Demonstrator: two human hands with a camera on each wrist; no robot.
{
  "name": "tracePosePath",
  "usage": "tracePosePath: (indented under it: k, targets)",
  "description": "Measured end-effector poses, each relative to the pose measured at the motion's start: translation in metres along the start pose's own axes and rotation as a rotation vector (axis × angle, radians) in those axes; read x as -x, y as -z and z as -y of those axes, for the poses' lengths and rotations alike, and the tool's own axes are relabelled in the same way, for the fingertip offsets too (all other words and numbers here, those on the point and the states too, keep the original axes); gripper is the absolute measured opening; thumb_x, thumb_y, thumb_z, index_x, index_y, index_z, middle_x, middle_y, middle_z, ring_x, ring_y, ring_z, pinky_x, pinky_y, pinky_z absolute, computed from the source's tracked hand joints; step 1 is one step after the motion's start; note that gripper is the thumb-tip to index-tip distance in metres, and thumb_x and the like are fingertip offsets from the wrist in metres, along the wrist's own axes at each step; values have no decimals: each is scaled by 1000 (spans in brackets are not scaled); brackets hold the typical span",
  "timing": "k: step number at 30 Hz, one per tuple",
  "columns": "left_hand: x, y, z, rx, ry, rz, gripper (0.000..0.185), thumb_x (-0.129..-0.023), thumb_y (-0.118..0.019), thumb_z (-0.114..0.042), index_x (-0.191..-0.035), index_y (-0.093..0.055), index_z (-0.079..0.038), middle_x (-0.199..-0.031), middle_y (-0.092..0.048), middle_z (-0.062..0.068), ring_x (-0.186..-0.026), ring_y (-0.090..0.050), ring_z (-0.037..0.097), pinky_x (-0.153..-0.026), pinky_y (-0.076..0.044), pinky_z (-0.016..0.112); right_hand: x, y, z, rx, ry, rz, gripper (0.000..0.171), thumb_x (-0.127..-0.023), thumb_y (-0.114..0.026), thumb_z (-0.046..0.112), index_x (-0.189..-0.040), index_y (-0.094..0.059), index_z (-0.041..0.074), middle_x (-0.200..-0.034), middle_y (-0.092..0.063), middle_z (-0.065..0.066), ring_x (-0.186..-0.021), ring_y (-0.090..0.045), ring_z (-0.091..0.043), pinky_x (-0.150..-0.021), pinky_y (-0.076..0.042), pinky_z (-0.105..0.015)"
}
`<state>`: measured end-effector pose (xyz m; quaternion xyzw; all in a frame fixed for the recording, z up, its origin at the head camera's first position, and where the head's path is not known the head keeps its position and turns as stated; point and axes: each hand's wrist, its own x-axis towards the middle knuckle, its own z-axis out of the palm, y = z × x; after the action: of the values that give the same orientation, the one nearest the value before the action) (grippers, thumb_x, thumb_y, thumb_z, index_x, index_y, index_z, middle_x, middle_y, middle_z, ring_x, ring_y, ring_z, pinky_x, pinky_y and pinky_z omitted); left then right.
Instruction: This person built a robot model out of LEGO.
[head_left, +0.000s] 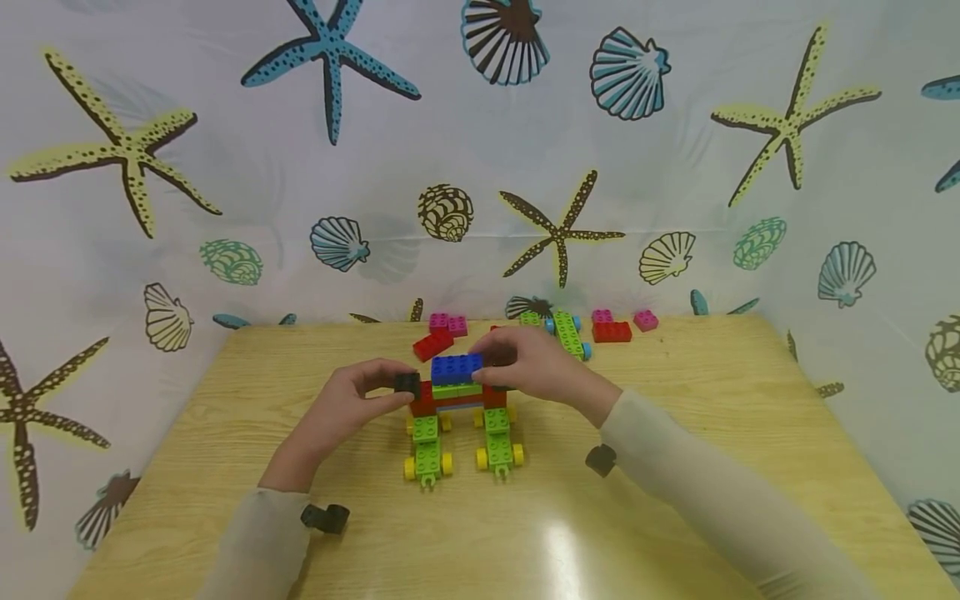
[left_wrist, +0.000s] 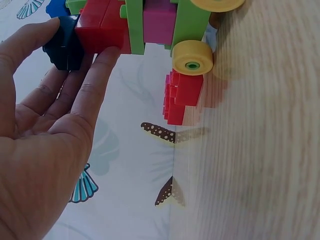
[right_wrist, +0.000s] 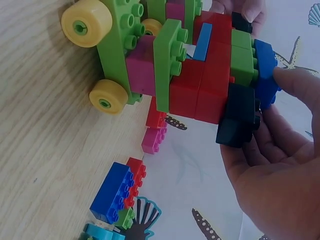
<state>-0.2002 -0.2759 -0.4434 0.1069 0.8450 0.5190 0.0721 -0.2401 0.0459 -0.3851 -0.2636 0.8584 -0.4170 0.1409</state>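
Observation:
A toy brick structure stands on two green wheeled bases with yellow wheels. Across its top run red bricks, with green bricks over them. At the left end my left hand holds a black brick between thumb and fingers, one finger reaching under the neighbouring red brick. My right hand pinches a blue brick on top of the green ones. Another black brick sits at the right end, close above the right fingers.
Behind the structure lie loose red bricks and pink bricks. A green wheeled base with blue wheels stands at the back, near a red brick and a pink brick. A patterned cloth hangs behind the wooden table.

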Motion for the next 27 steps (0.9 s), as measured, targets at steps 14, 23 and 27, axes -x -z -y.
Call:
tracePosePath:
  k: [14, 23, 27]
  targets:
    - [1, 0, 2, 1, -15, 2, 41, -105, -81, -33, -141, -74, -15, -144, -75, 10, -148, -61, 39, -123, -52, 63, -3, -4, 3, 34, 35, 27, 52, -102, -84, 38, -149, -70, 18, -139, -76, -2, -123, -71, -21, -111, -62, -42]
    - [-1, 0, 4, 13, -24, 7, 41, -105, -81, -33, -140, -74, -15, -143, -75, 10, -148, -62, 40, -124, -52, 64, -10, -13, 10, 39, 19, 6, 35, -104, -82, 35, -135, -80, 21, -131, -79, 1, -111, -71, -18, -103, -64, -36]
    - [-1, 0, 4, 11, -30, 7, 40, -105, -81, -33, -140, -74, -14, -143, -75, 10, -148, -61, 40, -123, -52, 64, -11, -14, 12, 31, 5, -1, 33, -102, -84, 35, -132, -81, 21, -126, -80, 2, -108, -72, -18, -101, -64, -36]
